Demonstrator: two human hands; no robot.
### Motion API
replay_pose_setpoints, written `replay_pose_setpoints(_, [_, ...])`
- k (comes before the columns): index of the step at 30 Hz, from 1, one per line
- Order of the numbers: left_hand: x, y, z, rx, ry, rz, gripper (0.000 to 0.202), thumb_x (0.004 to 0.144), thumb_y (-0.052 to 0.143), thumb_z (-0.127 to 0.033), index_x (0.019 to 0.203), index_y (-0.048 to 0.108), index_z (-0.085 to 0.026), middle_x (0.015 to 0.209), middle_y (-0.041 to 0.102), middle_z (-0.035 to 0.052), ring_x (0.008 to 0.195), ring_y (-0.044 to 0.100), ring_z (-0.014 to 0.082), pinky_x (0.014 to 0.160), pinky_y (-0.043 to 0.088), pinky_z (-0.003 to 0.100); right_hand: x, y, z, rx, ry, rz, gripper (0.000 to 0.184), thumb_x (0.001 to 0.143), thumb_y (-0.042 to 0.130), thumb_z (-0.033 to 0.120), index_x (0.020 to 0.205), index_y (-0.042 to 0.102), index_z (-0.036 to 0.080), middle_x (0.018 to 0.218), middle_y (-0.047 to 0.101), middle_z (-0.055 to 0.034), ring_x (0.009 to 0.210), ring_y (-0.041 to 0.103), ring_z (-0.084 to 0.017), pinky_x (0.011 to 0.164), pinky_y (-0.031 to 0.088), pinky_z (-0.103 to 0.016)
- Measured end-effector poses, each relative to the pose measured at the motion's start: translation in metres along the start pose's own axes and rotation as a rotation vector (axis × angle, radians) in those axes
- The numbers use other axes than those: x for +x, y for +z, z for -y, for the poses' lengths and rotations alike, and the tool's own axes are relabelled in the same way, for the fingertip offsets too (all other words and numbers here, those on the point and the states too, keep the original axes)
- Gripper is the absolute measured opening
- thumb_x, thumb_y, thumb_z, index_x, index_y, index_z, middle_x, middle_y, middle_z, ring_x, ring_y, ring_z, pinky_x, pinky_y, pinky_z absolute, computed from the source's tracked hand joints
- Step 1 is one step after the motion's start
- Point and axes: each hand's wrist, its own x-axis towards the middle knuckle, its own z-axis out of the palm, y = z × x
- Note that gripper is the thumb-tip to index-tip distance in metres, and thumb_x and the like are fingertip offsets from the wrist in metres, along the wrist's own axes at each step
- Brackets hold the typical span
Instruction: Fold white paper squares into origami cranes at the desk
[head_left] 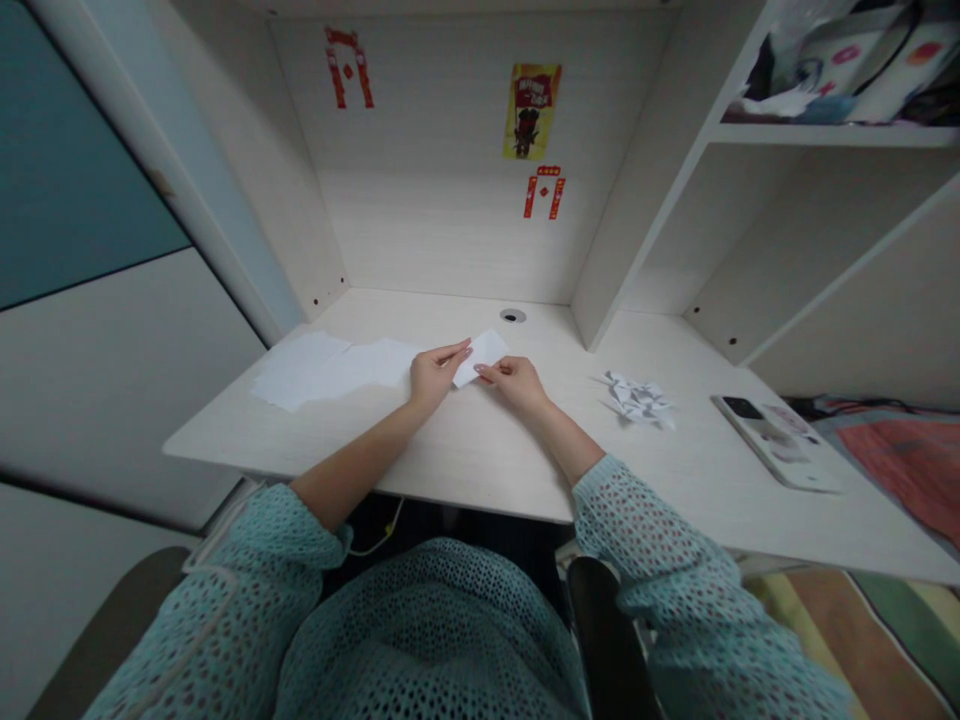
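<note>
So the small piece of paper [486,350] is out over the middle of the desk [457,450], up between both hands. Can't tell if any of it touches the desktop. What could go wrong, imo: it looks thin and light, so a crooked crease or a wrinkle seems the likeliest slip, if the two sides get pulled unevenly. A tear is possible too if one side gets tugged too hard.

As for the grip, the left hand [433,377] has thumb and fingertips closed together on the paper's left edge. The right hand [521,382] pinches the lower right part, thumb and finger nearly together. The top corner sticks up free past the fingertips, and most of the sheet sits in the gap between the two grips.

Further out, loose white sheets [330,368] lie overlapping to the left of the left hand, well apart from the held piece. Off to the right there's a little heap of folded paper bits [639,398], and beyond that what looks like a white phone [780,445]. Behind it all, red stickers [544,192] on the back panel [435,200].
</note>
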Motion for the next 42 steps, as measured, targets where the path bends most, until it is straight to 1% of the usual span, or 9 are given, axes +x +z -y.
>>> replay_pose_setpoints(4, [-0.002,-0.002,-0.005,0.089,0.031,0.002,0.032,0.074,0.063,-0.039,0.099,0.07,-0.02,0.108,0.066,0.0058,0.101,0.061,0.0213,0.092,0.045,0.035,-0.001,0.0,-0.003,-0.058,-0.025,0.052,0.038,0.065,0.065,0.052,0.062,0.065,0.014,0.056,0.063,-0.0042,0.048,0.048,-0.011,0.049,0.033,-0.023])
replay_pose_setpoints(7, [-0.002,-0.002,-0.008,0.144,0.026,0.016,0.029,0.074,0.063,-0.038,0.098,0.07,-0.022,0.106,0.067,0.005,0.099,0.061,0.0203,0.091,0.045,0.033,-0.001,0.003,-0.005,-0.12,-0.049,0.001,0.037,0.068,0.062,0.05,0.057,0.063,0.015,0.054,0.061,-0.0038,0.048,0.049,-0.012,0.05,0.035,-0.024])
replay_pose_setpoints(12, [0.004,0.003,-0.001,-0.023,-0.052,0.014,0.059,0.064,0.073,-0.034,0.119,0.056,-0.02,0.106,0.065,0.0085,0.096,0.061,0.0183,0.086,0.046,0.03,0.002,0.004,-0.003,0.002,0.005,-0.162,0.04,0.07,0.058,0.053,0.057,0.06,0.015,0.057,0.062,-0.0056,0.051,0.052,-0.014,0.052,0.039,-0.026])
replay_pose_setpoints(15, [0.006,0.008,0.004,-0.141,-0.143,0.108,0.052,0.06,0.076,-0.036,0.104,0.063,-0.012,0.098,0.067,0.0116,0.09,0.062,0.0197,0.085,0.046,0.032,0.002,0.004,0.003,0.134,0.016,-0.226,0.043,0.068,0.059,0.056,0.059,0.06,0.014,0.059,0.063,-0.0064,0.053,0.053,-0.014,0.053,0.041,-0.025])
replay_pose_setpoints(19, [0.003,0.012,0.007,-0.225,-0.176,0.222,0.043,0.059,0.076,-0.038,0.092,0.067,-0.012,0.097,0.069,0.0114,0.088,0.063,0.0214,0.086,0.045,0.035,-0.002,0.007,0.011,0.249,0.022,-0.227,0.046,0.062,0.062,0.059,0.064,0.062,0.013,0.062,0.064,-0.0065,0.056,0.054,-0.014,0.053,0.041,-0.025])
replay_pose_setpoints(23, [0.001,0.013,0.005,-0.196,-0.176,0.169,0.04,0.058,0.076,-0.039,0.087,0.07,-0.012,0.093,0.07,0.0105,0.087,0.063,0.0223,0.084,0.045,0.035,-0.005,0.013,0.013,0.308,0.041,-0.201,0.046,0.06,0.064,0.06,0.062,0.061,0.014,0.062,0.063,-0.0053,0.057,0.053,-0.013,0.052,0.041,-0.024])
replay_pose_setpoints(28, [0.0,0.012,-0.001,-0.136,-0.219,0.119,0.037,0.057,0.076,-0.04,0.081,0.071,-0.012,0.087,0.071,0.0099,0.081,0.063,0.021,0.072,0.046,0.029,-0.006,0.017,0.011,0.357,0.104,-0.223,0.045,0.056,0.068,0.058,0.058,0.057,0.015,0.057,0.058,-0.0021,0.053,0.048,-0.01,0.051,0.038,-0.024])
replay_pose_setpoints(34, [-0.001,0.011,-0.001,-0.137,-0.241,0.109,0.038,0.058,0.075,-0.041,0.082,0.07,-0.011,0.083,0.07,0.0097,0.072,0.061,0.017,0.062,0.043,0.025,-0.009,0.017,0.017,0.373,0.132,-0.273,0.044,0.053,0.072,0.056,0.057,0.058,0.014,0.056,0.057,-0.0018,0.052,0.046,-0.01,0.049,0.036,-0.024])
replay_pose_setpoints(42, [0.0,0.009,0.002,-0.11,-0.23,0.096,0.038,0.057,0.076,-0.042,0.08,0.07,-0.012,0.074,0.069,0.0065,0.063,0.056,0.0137,0.057,0.04,0.024,-0.011,0.016,0.019,0.391,0.196,-0.245,0.043,0.05,0.073,0.055,0.056,0.057,0.015,0.055,0.054,0.0004,0.051,0.043,-0.009,0.049,0.034,-0.024])
